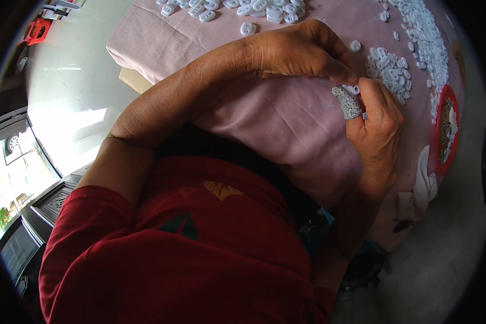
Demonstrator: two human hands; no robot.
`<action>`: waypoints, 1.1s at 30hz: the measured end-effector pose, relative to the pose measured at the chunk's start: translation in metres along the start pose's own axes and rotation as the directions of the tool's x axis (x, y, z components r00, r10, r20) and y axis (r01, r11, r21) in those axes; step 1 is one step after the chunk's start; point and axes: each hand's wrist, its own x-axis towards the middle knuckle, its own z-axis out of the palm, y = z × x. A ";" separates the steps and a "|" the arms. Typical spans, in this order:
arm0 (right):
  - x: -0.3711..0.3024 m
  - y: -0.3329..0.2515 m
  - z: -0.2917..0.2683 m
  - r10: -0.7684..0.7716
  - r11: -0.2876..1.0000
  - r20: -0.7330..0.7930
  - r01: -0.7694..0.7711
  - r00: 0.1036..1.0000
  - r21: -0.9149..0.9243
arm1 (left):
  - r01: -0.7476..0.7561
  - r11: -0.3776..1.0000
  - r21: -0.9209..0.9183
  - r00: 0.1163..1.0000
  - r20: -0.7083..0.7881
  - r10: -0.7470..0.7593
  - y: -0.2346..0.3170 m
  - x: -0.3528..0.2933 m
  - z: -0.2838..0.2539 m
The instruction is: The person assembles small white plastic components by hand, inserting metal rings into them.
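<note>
A small white plastic piece with a hole (pixel 353 89) sits between the fingertips of both hands, above the pink cloth. My right hand (pixel 382 119) is closed in a pinch on it; a grey knitted finger sleeve (pixel 347 103) covers the thumb. From the left, my left hand (pixel 308 51) reaches across with its fingers closed at the same piece, its fingertips partly hidden. Just beyond the right hand lies a small heap of white plastic pieces (pixel 387 67), with a single round white piece (pixel 355 46) beside it.
A pink cloth (pixel 275 113) covers the table. Larger white two-holed pieces (pixel 264 8) lie at the far edge. Many tiny white pieces (pixel 429 40) spread at the far right, near a red-rimmed dish (pixel 457 108). A crumpled white cloth (pixel 422 181) lies at the right edge.
</note>
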 end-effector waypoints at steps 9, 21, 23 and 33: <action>0.003 -0.008 -0.003 0.058 0.998 0.069 -0.056 0.996 -0.037 | 0.030 0.999 -0.013 0.999 -0.028 -0.030 -0.001 0.000 0.001; -0.001 -0.004 0.006 0.010 0.996 0.038 -0.007 0.999 -0.089 | -0.002 1.000 0.013 1.000 -0.024 0.002 -0.008 0.002 0.001; -0.001 -0.004 0.007 -0.003 0.995 0.037 0.007 0.999 -0.103 | 0.008 1.000 -0.015 1.000 -0.011 -0.009 -0.008 0.001 0.000; -0.002 -0.005 0.011 -0.045 0.994 -0.001 0.044 0.999 -0.100 | 0.017 0.999 0.048 1.000 -0.010 -0.016 -0.008 0.000 -0.001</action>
